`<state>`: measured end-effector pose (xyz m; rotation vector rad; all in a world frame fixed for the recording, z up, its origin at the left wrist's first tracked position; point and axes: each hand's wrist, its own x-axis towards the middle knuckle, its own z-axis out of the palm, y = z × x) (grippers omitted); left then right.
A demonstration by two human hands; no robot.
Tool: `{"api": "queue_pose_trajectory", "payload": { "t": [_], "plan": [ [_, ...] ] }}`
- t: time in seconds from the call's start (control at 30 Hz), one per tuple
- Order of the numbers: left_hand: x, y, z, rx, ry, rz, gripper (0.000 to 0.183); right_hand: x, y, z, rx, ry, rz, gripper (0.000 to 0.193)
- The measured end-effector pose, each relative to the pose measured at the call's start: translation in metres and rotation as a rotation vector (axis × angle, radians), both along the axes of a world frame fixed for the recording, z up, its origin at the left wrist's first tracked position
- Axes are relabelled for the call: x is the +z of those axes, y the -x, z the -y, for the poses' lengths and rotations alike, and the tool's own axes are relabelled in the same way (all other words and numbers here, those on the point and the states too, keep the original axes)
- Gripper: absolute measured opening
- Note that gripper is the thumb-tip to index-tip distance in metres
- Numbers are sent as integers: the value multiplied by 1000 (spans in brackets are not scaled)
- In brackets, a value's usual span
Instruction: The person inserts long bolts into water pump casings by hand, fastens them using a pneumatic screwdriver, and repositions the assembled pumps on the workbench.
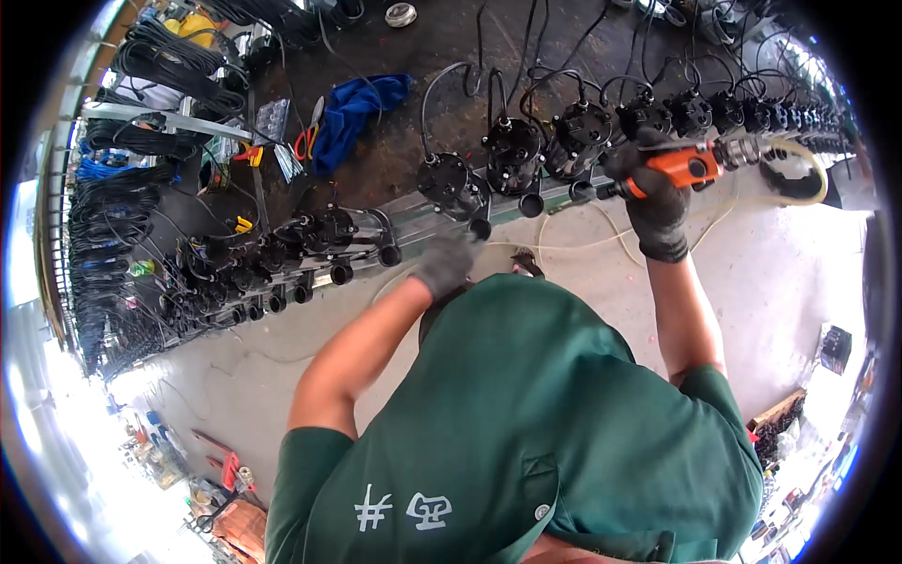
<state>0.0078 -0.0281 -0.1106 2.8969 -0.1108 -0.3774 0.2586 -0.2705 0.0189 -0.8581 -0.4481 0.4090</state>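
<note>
My right hand (658,216), in a dark grey glove, is wrapped round an orange and black air screwdriver (684,167). The tool lies roughly level, its hose end to the right and its dark tip to the left, near the row of pumps. My left hand (449,265), gloved too, is smeared by motion, so its fingers do not show clearly. It is close below the outlet of a black cylindrical pump (453,186); whether it touches the pump I cannot tell. Another black pump (514,155) and a third pump (580,136) stand to the right, each with a black cable rising from its top.
More black pumps (329,228) line the bench edge on both sides. On the dark bench (376,42) lie a blue cloth (352,117) and red-handled pliers (307,141). Coiled black cables (169,61) pile up at the left. A pale air hose (808,193) loops right of the screwdriver.
</note>
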Motion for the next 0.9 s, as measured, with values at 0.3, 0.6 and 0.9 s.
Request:
{"api": "queue_pose_trajectory", "payload": {
  "t": [0.3,0.6,0.9],
  "plan": [
    [-91,-140,15,-491,-748,-282,25,50,24,-75,145,181,324,46],
    [-213,-161,4,-583,-1683,538,45,53,50,-128,209,301,387,46],
    [-150,-159,19,-414,-1110,307,49,37,65,-153,318,304,320,44]
  ]
}}
